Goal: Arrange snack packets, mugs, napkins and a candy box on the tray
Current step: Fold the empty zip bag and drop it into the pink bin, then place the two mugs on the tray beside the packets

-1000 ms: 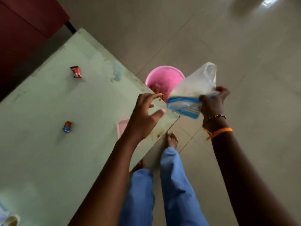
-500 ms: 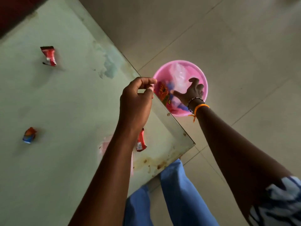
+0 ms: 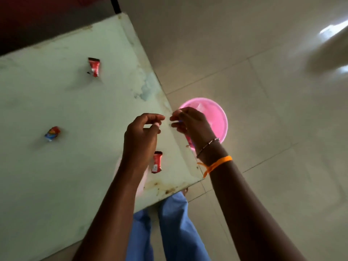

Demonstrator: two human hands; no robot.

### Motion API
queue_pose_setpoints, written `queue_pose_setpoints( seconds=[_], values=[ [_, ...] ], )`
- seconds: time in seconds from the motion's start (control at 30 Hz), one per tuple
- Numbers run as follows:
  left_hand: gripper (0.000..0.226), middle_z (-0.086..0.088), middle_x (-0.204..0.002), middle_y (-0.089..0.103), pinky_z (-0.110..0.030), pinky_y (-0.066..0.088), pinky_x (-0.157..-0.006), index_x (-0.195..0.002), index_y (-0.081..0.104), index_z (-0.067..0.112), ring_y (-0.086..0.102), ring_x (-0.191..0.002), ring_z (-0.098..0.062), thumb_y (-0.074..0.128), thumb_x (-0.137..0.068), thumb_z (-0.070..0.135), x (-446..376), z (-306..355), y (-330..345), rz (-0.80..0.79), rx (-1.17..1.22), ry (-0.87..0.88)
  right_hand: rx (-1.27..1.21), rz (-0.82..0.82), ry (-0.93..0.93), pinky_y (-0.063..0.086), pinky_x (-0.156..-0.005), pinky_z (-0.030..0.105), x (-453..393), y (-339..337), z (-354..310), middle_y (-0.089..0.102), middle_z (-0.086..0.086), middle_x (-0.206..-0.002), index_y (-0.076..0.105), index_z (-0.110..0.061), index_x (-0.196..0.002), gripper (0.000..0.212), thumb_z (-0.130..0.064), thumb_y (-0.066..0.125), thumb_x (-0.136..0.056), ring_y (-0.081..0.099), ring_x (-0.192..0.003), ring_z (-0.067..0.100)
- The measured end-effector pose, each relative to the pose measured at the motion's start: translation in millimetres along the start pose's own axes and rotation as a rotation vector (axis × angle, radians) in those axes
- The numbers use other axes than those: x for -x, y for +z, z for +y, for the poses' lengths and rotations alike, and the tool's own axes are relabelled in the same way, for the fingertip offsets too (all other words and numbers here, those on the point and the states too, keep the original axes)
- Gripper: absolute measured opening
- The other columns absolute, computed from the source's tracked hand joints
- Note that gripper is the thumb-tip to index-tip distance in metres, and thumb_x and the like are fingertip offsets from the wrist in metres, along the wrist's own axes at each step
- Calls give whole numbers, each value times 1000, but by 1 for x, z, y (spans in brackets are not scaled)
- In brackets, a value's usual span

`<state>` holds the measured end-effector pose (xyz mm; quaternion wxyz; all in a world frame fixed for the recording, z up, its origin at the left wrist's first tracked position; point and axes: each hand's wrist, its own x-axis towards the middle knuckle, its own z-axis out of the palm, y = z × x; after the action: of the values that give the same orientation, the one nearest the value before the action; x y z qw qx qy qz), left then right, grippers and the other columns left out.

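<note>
Pale green table (image 3: 56,166): three snack packets (image 3: 94,67), both hands' grip unclear.

Right hand (image 3: 190,125): out of the pink bucket (image 3: 216,117), where it reached half a second ago; now raised above the table (image 3: 56,176) edge, fingertips curled together, close to the left hand (image 3: 141,136). Whether it pinches anything cannot be told.
Plastic bag: held up by the right hand a second ago; no longer in that hand.
Left hand: fingers curled, thumb now near the forefinger, nearly meeting the right fingertips.
Red packet (image 3: 156,162): hidden a second ago; now showing beside the left wrist.
</note>
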<state>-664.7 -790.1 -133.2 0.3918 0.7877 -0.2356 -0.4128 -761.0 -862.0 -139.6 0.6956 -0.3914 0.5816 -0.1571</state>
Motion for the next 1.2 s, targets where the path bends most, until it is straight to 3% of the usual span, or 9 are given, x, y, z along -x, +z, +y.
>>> queue_pose_setpoints(
  seconds=[0.37,0.63,0.8,0.97,1.2],
  values=[
    [28,4,-87,64,-26,51,-78,-86,65,27,63,-74,-7,47,-89,6,82,-52,-157,348,395,-136,122,-255,-76,39,-61,19,106,169,24,57,6,-75,53,-15,-74,21,-5,47,-91,52,-63,13],
    [29,5,-89,65,-21,52,-74,-84,63,30,63,-78,-7,46,-91,7,199,-153,-317,582,570,-189,216,-459,-46,38,-60,19,224,327,93,58,4,-73,54,-16,-73,23,-6,46,-92,50,-60,12],
    [28,7,-79,63,-14,50,-62,-72,60,25,62,-66,0,46,-90,8,277,-216,-417,732,662,-273,285,-573,7,38,-63,21,306,421,143,57,4,-73,53,-13,-76,20,-6,45,-93,50,-62,14],
    [29,4,-78,60,-20,45,-69,-72,58,21,57,-70,-9,43,-89,3,322,-261,-494,809,754,-303,276,-645,57,39,-63,21,367,501,180,58,4,-73,52,-15,-72,24,-7,44,-93,51,-62,14],
    [26,3,-78,60,-11,47,-60,-74,57,18,57,-68,-7,43,-90,3,314,-319,-571,818,827,-328,368,-683,83,38,-59,17,376,602,223,56,3,-71,52,-15,-72,25,-6,43,-94,49,-60,12]
  ],
)
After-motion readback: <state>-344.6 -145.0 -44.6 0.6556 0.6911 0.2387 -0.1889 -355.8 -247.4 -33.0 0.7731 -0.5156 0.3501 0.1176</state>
